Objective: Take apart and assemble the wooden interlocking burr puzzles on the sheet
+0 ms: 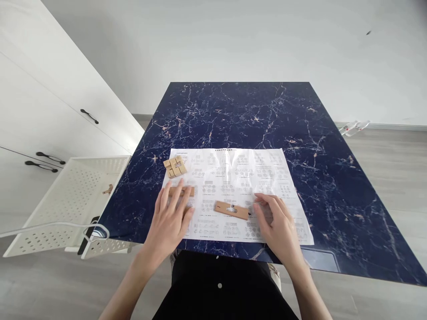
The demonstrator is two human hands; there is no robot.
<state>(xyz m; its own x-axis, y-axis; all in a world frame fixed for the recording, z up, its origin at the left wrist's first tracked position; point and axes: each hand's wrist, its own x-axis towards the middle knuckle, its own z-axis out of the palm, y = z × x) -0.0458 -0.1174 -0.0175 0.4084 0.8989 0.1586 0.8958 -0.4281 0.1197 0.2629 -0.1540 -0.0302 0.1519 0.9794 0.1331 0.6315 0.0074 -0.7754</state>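
A printed instruction sheet (227, 173) with rows of small diagrams lies on the dark blue marbled table (230, 115). My left hand (171, 218) rests with its fingers spread across a flat wooden puzzle piece (190, 191), partly covering it. Just beyond those fingers sits a squarish block of wooden puzzle pieces (171, 167) fitted together, with a gap in it. Between my hands is a long wooden piece (222, 207) with a notched cutout. My right hand (276, 226) lies on the sheet just right of that piece, thumb and fingers apart, holding nothing visible.
To the left stands a white perforated basket cart (50, 235), with a small wooden piece (108, 190) inside. White cabinets with black handles (89, 116) line the left wall. Clear plastic-looking items (355, 128) are by the far right wall.
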